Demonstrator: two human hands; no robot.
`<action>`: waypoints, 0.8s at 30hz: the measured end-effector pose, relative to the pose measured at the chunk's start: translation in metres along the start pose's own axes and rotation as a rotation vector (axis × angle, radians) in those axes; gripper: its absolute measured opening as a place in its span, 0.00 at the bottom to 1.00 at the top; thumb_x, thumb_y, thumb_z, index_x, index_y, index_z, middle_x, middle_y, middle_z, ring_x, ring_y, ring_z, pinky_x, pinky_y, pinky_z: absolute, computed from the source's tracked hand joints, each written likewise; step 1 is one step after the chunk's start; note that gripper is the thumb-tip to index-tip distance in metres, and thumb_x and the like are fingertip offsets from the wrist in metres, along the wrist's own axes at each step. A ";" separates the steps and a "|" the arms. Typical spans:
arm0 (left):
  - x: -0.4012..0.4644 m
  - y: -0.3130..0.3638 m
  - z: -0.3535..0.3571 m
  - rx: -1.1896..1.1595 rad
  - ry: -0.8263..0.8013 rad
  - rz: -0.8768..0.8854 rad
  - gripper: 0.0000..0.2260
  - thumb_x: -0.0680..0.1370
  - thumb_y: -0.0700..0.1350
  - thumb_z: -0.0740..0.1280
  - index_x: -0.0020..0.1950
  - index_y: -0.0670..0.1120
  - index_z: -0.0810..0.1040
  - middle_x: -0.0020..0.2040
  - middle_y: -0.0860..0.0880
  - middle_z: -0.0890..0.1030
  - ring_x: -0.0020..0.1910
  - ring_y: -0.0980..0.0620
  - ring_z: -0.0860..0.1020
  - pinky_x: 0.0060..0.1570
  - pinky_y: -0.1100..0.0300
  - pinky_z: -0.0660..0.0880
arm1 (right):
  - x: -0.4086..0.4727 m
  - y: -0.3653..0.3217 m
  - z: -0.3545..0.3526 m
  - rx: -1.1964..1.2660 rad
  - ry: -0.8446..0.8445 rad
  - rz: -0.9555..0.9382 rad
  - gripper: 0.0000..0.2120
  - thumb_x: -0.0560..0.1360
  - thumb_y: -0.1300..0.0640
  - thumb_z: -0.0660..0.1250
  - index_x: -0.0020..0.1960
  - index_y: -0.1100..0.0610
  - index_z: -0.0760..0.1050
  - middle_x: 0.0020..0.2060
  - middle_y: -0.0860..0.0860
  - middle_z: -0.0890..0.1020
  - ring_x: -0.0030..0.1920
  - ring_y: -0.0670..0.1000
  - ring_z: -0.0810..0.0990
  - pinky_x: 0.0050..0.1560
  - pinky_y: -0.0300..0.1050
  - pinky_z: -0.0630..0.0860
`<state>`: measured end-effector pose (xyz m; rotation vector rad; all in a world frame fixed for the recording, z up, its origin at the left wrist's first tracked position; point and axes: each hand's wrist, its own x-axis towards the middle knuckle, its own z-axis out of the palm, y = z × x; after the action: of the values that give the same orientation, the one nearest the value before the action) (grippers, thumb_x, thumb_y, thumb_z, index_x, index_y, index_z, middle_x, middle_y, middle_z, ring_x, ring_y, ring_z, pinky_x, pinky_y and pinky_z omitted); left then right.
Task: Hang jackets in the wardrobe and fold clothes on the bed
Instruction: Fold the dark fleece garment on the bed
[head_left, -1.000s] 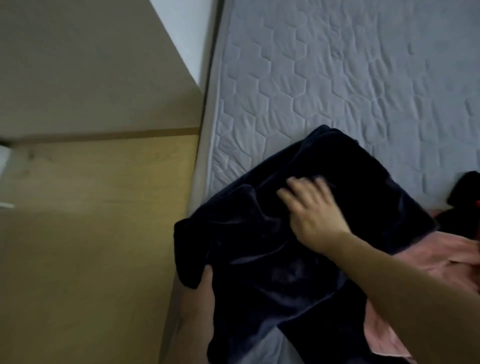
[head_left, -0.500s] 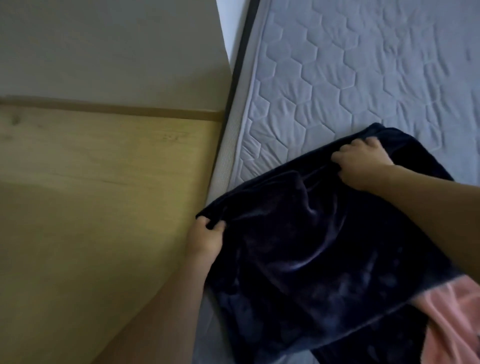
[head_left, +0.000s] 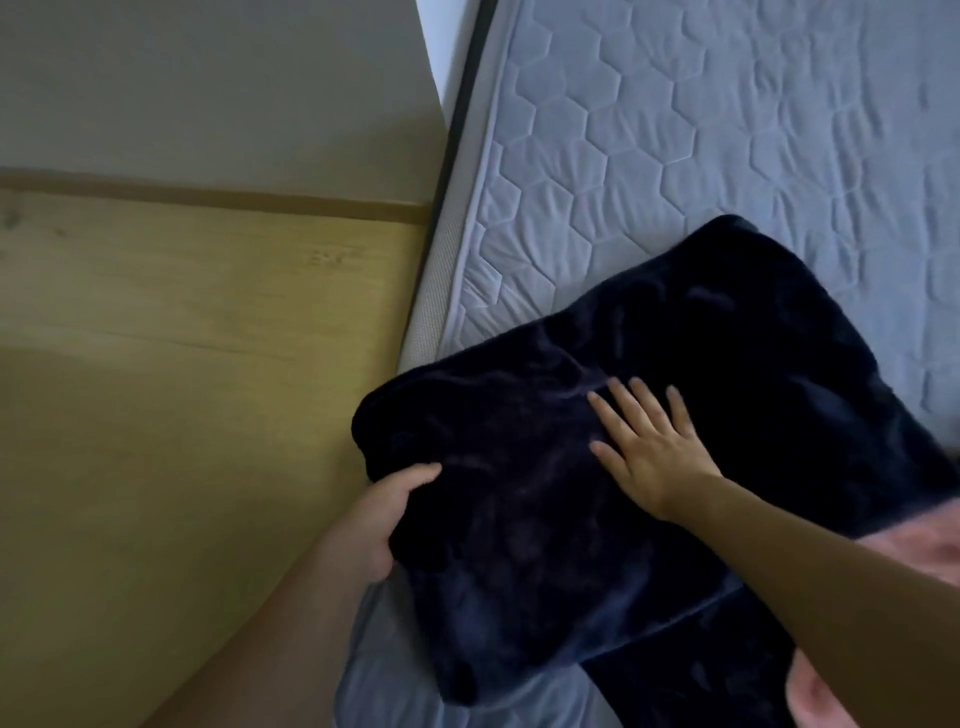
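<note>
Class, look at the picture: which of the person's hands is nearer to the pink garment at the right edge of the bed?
The right hand. It rests flat on the dark garment, with the pink garment just beyond its forearm. The left hand grips the dark garment's far edge, by the bed side.

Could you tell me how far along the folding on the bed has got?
The dark garment already lies doubled on the bed. In hand: the right hand presses it flat while the left hand grips its edge. Left: a pink garment beside it; no wardrobe is in view.
</note>
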<state>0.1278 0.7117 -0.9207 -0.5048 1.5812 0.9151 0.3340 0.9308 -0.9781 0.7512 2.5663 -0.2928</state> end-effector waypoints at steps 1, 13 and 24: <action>-0.006 0.006 0.006 0.024 0.039 0.025 0.24 0.69 0.52 0.75 0.62 0.47 0.78 0.51 0.44 0.84 0.51 0.42 0.82 0.50 0.49 0.80 | 0.004 0.005 -0.003 0.089 0.012 -0.025 0.31 0.78 0.37 0.37 0.78 0.45 0.38 0.78 0.47 0.42 0.77 0.50 0.37 0.73 0.54 0.31; -0.117 0.113 0.292 0.084 -0.136 0.264 0.12 0.75 0.46 0.69 0.54 0.41 0.77 0.46 0.41 0.83 0.35 0.44 0.84 0.29 0.53 0.79 | -0.093 0.167 -0.095 2.072 -0.140 0.672 0.30 0.78 0.35 0.52 0.62 0.57 0.74 0.57 0.59 0.81 0.57 0.61 0.80 0.56 0.56 0.76; -0.002 0.068 0.267 0.209 0.059 0.269 0.47 0.59 0.55 0.81 0.74 0.48 0.64 0.66 0.46 0.75 0.60 0.43 0.78 0.59 0.47 0.76 | -0.091 0.187 -0.055 0.866 -0.270 0.590 0.53 0.57 0.25 0.69 0.74 0.48 0.60 0.73 0.57 0.58 0.73 0.62 0.57 0.73 0.58 0.59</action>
<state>0.2432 0.9609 -0.9029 -0.1753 1.8046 0.9267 0.4868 1.0614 -0.9009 1.5773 1.7836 -1.2289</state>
